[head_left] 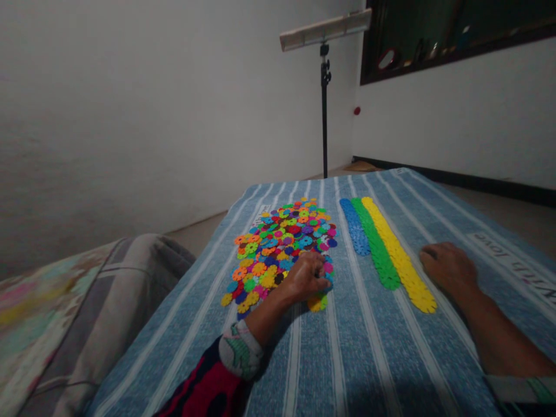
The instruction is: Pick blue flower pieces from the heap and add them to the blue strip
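A heap of flower-shaped plastic discs (269, 249) in many colours lies on the striped cloth. My left hand (306, 275) is over the heap's near right edge, its fingers curled closed; whatever they may hold is hidden. To the right, overlapping discs form three long rows by colour: a blue row (355, 229), a green row (377, 249) and a yellow row (397, 252). The blue row is the shortest and the yellow one reaches nearest to me. Just right of the yellow row is my right hand (452, 269), with fingers bent inward and their tips out of sight.
A blue cloth with white stripes (313, 359) covers the table. Beside its left edge is a grey, patterned cloth-covered seat or bed (130, 289). Beyond the far edge stands a black light stand (324, 116) with a long lamp (325, 32), near white walls.
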Action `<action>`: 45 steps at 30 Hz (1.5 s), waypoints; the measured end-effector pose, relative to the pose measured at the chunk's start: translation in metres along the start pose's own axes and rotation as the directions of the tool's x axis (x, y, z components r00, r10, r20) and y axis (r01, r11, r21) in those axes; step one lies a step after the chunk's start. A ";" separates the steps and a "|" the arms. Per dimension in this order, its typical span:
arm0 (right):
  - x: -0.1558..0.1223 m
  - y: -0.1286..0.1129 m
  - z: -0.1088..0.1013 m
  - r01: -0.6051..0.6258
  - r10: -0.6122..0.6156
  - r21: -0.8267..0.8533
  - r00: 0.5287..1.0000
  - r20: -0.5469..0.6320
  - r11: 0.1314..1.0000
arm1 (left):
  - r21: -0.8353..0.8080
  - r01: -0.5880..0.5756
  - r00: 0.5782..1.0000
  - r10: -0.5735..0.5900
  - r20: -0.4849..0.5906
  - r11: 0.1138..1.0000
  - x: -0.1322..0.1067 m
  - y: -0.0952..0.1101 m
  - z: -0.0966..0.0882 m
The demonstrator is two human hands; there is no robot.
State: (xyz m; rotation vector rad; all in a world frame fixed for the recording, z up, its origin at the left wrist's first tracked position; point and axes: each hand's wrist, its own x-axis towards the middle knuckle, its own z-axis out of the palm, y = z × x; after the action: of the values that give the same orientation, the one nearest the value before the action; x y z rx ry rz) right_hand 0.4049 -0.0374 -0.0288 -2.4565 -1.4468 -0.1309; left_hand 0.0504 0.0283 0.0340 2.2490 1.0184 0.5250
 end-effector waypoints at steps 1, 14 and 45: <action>0.000 0.000 0.000 -0.001 0.001 0.004 1.000 -0.001 1.000 | 0.047 -0.014 1.000 0.014 -0.012 0.999 0.003 -0.001 0.004; -0.001 -0.002 -0.002 0.011 -0.011 -0.008 1.000 -0.021 1.000 | 0.491 0.075 0.997 -0.058 -0.049 0.868 -0.003 0.010 0.006; 0.001 -0.015 -0.006 0.004 -0.003 0.026 1.000 -0.027 1.000 | 0.320 0.043 0.999 -0.033 -0.038 0.946 0.084 0.047 0.038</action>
State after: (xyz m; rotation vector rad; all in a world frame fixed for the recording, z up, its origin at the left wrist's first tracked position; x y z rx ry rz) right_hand 0.3925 -0.0314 -0.0199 -2.4220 -1.4326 -0.1439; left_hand 0.1497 0.0555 0.0463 2.5041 1.2361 0.4019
